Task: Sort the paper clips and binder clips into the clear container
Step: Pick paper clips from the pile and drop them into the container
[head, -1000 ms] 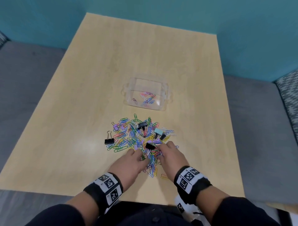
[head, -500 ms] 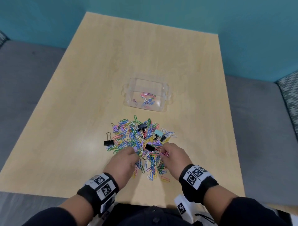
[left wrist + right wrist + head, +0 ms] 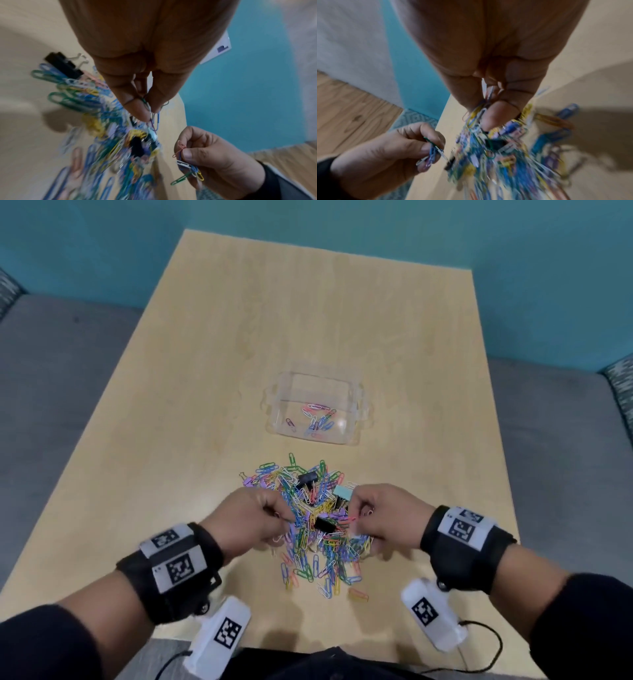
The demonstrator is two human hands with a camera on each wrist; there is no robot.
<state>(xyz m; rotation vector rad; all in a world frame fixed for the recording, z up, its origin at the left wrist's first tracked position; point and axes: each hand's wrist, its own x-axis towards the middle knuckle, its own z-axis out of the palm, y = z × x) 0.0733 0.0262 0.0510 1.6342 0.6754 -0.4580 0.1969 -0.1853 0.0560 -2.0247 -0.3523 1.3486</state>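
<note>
Coloured paper clips (image 3: 310,529) newly pinched, lifted.

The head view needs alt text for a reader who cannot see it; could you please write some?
Both hands, the left hand and the right hand, pinch paper clips above a colourful pile of clips on a wooden table. Beyond it, a clear container holds a few paper clips.

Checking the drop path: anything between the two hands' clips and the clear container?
Nothing upright blocks it. Both the left hand and right hand pinch paper clips above the pile. The pile's far part, with a black binder clip, lies flat between them and the open clear container.
</note>
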